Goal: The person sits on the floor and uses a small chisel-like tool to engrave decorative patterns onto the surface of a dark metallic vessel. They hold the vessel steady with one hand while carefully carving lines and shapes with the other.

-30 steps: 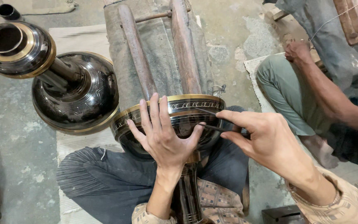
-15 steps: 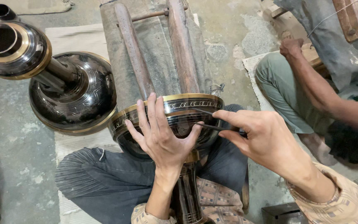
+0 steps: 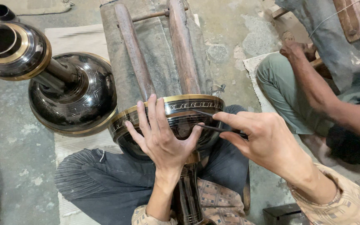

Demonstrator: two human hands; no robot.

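Little moved: left hand [image 3: 162, 139] stays spread open on black brass-rimmed vase [image 3: 190, 109]; right hand [image 3: 263, 139] pinching engraving tool [image 3: 213, 127]; concrete floor [image 3: 13, 146].

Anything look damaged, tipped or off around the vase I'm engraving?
Nothing stands out. The left hand steadies the black brass-rimmed vase, the right hand holds a thin engraving tool at its band. A second vase lies on its side, apparently intact.

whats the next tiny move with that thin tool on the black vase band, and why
Probably draw the thin tool a little further along the engraved band: its tip rests on the dark bowl of the vase, pinched in the right hand, while the left hand lies spread over the bowl, steadying it.
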